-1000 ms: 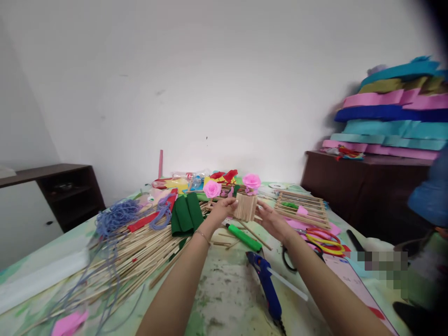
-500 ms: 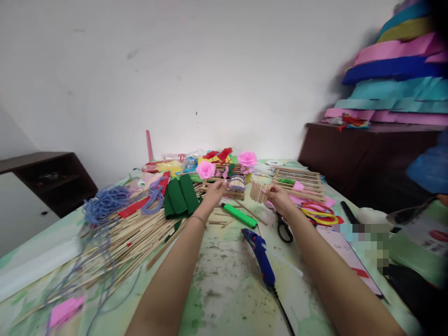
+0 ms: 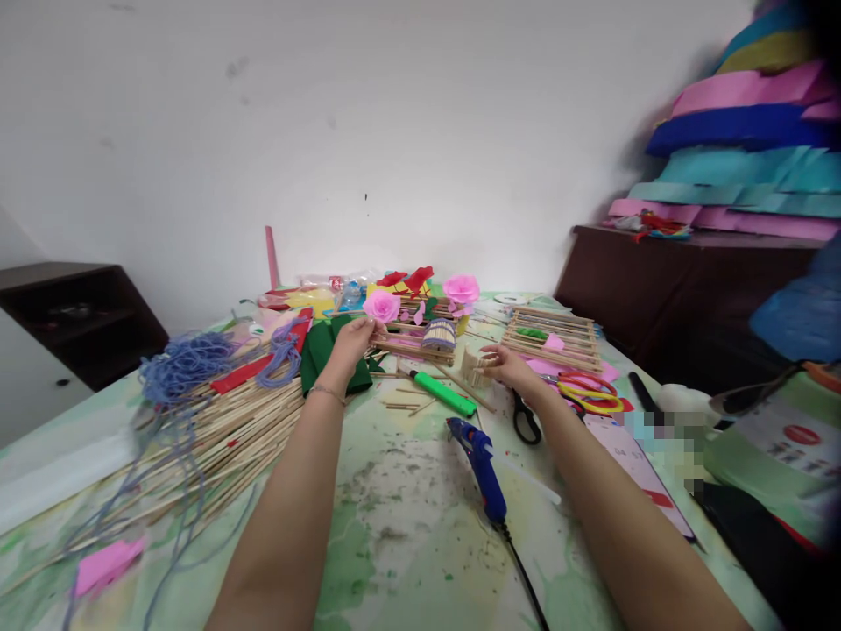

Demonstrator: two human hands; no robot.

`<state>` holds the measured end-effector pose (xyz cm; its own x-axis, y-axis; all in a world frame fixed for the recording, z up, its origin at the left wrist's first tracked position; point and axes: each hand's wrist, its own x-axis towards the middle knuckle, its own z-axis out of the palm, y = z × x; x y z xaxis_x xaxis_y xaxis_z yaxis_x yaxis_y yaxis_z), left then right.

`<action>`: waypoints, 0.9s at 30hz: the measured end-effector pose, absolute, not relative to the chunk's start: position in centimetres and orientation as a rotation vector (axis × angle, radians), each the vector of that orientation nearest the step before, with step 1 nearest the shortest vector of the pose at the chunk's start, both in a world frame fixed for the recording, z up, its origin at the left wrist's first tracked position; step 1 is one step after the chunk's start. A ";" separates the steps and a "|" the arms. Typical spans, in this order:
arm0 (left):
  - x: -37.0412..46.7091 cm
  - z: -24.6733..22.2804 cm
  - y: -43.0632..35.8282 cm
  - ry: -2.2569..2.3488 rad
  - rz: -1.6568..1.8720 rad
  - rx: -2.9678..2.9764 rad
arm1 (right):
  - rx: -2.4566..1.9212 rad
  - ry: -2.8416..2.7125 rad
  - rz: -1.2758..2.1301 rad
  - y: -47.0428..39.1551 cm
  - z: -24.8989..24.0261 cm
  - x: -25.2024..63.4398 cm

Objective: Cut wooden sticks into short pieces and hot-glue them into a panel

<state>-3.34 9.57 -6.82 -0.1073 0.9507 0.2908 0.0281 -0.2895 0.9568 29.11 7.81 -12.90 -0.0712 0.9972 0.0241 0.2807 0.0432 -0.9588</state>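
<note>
My left hand (image 3: 358, 340) is at the left end of a stick-built model (image 3: 420, 342), its fingers near a pink paper flower (image 3: 382, 306); whether they grip anything is too small to tell. On the model's right part sits a small arched piece of pale sticks with purple edging (image 3: 440, 334). My right hand (image 3: 507, 364) is closed on a small piece of pale sticks (image 3: 471, 368), held upright just right of the model. Below lie a green cutter (image 3: 443, 393) and a blue glue gun (image 3: 481, 469). Black-handled scissors (image 3: 526, 421) lie under my right wrist.
Long sticks (image 3: 243, 438), purple yarn (image 3: 184, 364) and green felt (image 3: 319, 350) cover the left side. A stick frame (image 3: 555, 337), yellow-and-red scissors (image 3: 595, 392) and a phone (image 3: 640, 473) lie right. The glue gun's cord (image 3: 526, 578) runs to the front edge.
My left hand has moved left, away from the arched piece, to the model's left end. My right hand has shifted slightly left and down with the stick piece, which is now turned.
</note>
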 end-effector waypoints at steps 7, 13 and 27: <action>-3.3 -6.2 8.9 1.175 1.517 1.325 | -1.363 -1.568 0.989 7.1 -10.9 29.4; -2.9 -5.2 8.2 1.171 1.513 1.300 | -1.383 -1.526 0.812 5.9 -8.6 29.6; -4.9 -1.0 5.6 1.199 1.692 1.127 | -1.593 -1.547 0.340 -2.0 0.9 31.3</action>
<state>-4.89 5.63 -0.98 -0.3204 0.9196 0.2273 -0.0899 -0.2684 0.9591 31.34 -2.02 0.92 0.1920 0.9118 0.3631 0.6755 0.1456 -0.7228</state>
